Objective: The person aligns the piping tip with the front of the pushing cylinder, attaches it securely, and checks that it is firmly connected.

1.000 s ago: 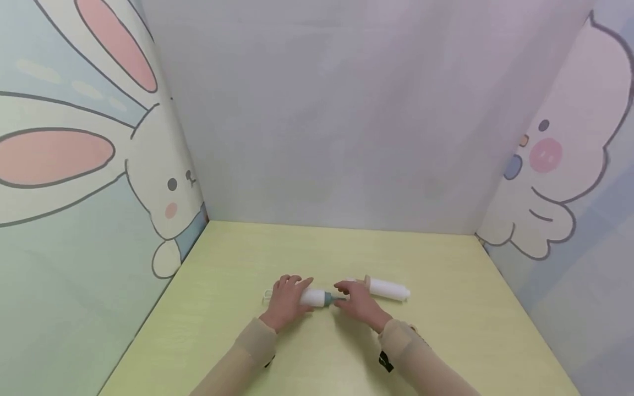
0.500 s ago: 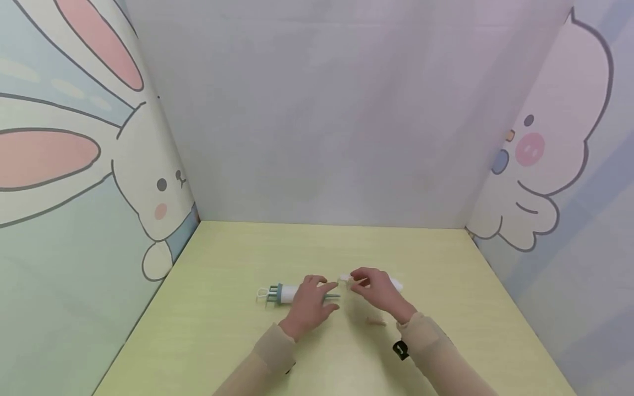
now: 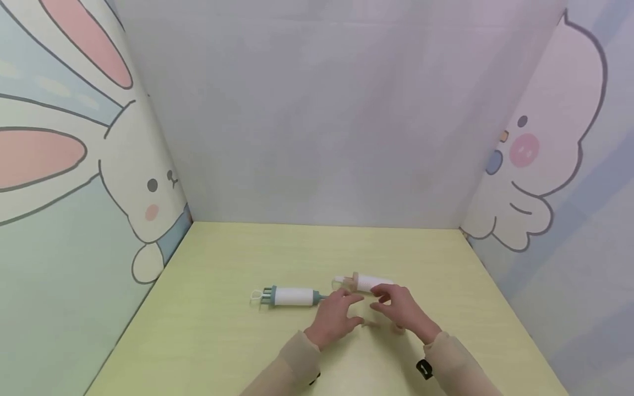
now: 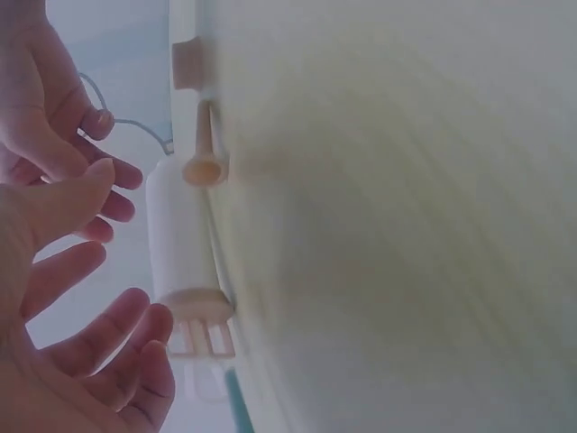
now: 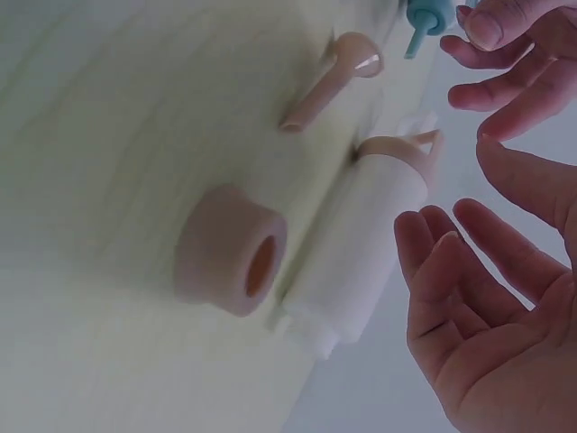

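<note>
My left hand [image 3: 338, 316] hovers by the nozzle end of a syringe-like tool [image 3: 294, 297] with a white barrel, teal ends and a white loop handle. Its fingers are spread and relaxed, with nothing in them. A second such tool [image 3: 373, 282], white with a pink collar [image 5: 397, 153], lies behind my right hand [image 3: 398, 306]. That hand is also loosely bent and holds nothing. On the table below the hands are a small pink nozzle [image 5: 334, 79] with a flared end and a thick pink ring cap [image 5: 221, 248]. In the head view the right hand partly covers the cap.
The pale yellow tabletop [image 3: 238, 253] is bounded by a plain grey cloth wall [image 3: 317, 121] at the back. Side walls carry a printed rabbit [image 3: 138, 198] on the left and a white cartoon figure [image 3: 540, 165] on the right.
My left hand has come off the teal tool and moved right. The right hand went from the teal nozzle over the pink tool, then nearer to me. Both tools lie uncovered more.
</note>
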### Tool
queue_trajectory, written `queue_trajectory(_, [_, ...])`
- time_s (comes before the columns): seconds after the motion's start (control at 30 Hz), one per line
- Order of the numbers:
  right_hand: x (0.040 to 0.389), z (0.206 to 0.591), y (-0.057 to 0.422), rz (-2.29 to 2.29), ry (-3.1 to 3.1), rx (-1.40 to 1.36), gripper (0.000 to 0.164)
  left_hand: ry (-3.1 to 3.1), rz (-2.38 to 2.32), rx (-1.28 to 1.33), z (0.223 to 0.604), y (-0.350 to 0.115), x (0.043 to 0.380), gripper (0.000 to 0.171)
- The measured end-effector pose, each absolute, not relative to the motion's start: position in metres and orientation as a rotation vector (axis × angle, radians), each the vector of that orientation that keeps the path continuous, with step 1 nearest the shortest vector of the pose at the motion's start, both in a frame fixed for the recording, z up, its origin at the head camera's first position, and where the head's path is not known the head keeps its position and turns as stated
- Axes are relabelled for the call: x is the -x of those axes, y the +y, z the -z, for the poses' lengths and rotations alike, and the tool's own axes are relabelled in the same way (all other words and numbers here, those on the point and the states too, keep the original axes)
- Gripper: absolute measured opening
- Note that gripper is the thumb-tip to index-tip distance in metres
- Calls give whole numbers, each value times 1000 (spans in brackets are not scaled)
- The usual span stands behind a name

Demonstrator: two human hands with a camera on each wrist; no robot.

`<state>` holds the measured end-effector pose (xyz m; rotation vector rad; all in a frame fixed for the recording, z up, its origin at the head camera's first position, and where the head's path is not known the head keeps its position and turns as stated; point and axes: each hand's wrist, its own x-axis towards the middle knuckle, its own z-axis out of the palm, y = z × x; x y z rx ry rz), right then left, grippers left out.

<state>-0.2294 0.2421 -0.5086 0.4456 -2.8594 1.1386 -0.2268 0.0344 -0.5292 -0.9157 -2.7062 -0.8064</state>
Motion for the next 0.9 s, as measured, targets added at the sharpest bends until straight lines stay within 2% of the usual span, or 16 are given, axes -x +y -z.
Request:
queue_trajectory(0.17, [214,520,253,-1055,-2876,-386,31,-2767,831,943,536,41,226,42])
queue_trajectory(0.4, [195,523,265,-922,-2987,-305,39,-2795,825,966,544,47,229,36])
queue_trajectory(0.9, [193,536,270,-931,-3028,-230,37,-2820,817,990,557,53,233,25])
